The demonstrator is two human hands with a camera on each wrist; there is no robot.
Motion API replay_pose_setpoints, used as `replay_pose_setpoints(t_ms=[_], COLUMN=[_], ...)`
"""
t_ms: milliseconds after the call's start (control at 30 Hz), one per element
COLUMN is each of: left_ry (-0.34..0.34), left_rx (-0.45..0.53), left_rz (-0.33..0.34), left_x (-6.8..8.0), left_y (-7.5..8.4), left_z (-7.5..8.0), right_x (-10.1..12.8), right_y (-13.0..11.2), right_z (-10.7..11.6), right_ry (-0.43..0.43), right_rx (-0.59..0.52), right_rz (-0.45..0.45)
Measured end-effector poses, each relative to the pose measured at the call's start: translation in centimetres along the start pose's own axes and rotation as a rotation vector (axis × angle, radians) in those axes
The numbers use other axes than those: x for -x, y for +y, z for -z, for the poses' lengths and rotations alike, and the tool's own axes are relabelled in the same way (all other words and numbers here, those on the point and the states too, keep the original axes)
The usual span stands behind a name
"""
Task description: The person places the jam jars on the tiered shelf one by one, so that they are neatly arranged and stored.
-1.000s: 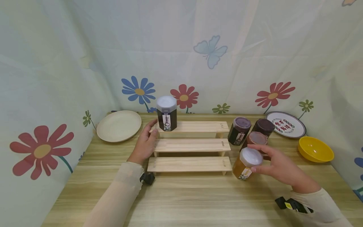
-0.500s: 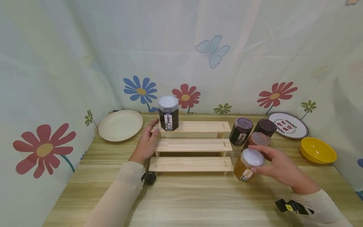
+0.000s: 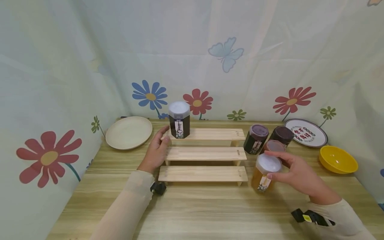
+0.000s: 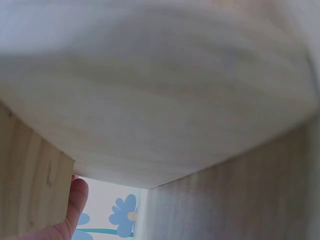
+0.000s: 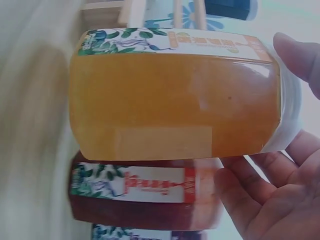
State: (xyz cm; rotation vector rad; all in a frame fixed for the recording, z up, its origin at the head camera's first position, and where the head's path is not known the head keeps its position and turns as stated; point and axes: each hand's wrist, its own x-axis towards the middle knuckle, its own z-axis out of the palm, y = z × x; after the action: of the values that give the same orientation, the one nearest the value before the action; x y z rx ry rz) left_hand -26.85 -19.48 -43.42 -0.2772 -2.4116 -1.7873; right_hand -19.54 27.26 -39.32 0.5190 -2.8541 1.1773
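My left hand (image 3: 155,150) holds the left end of a three-step wooden rack (image 3: 204,154); a fingertip shows past a wooden piece in the left wrist view. Close to those fingers, a dark jar (image 3: 181,126) with a white lid stands upright on the top step. My right hand (image 3: 297,173) grips an amber jar (image 5: 175,105) by its white lid, thumb on the near side and fingers on the far side. Right behind it is a reddish jar (image 5: 150,195), partly covered by my hand in the head view.
Two dark jars, one purple-lidded (image 3: 256,139) and one dark-lidded (image 3: 283,135), stand right of the rack. A patterned plate (image 3: 316,141) and a yellow bowl (image 3: 337,160) are farther right. A cream plate (image 3: 129,132) lies at the back left, before a flowered curtain (image 3: 180,50).
The amber jar has shifted slightly right, away from the rack, and stands straighter in my right hand. My left hand stays at the rack; the view has drifted a little.
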Motion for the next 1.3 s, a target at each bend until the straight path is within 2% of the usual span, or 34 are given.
replay_pose_setpoints(t_ms=[100, 300, 367, 667, 1000, 1300], left_ry=[-0.004, 0.006, 0.01, 0.016, 0.023, 0.017], left_rx=[-0.013, -0.009, -0.009, -0.023, -0.026, -0.025], left_rz=[0.005, 0.006, -0.005, -0.042, -0.042, -0.036], left_x=[-0.2, -1.4, -1.4, -1.2, -1.1, -1.2], left_y=[-0.4, -3.1, -3.4, -3.5, -3.5, -3.5], left_z=[0.0, -0.1, -0.1, 0.0, 0.0, 0.0], right_x=[-0.1, -0.3, -0.5, -2.2, -4.4, -5.8], right_y=[-0.4, -1.8, -2.3, -3.9, -5.0, -5.8], right_z=[0.4, 1.0, 1.2, 1.6, 1.1, 0.8], right_ry=[0.03, 0.066, 0.084, 0.127, 0.145, 0.187], right_rx=[-0.03, -0.066, -0.069, -0.11, -0.182, -0.217], right_rz=[0.021, 0.02, 0.017, 0.028, -0.007, 0.002])
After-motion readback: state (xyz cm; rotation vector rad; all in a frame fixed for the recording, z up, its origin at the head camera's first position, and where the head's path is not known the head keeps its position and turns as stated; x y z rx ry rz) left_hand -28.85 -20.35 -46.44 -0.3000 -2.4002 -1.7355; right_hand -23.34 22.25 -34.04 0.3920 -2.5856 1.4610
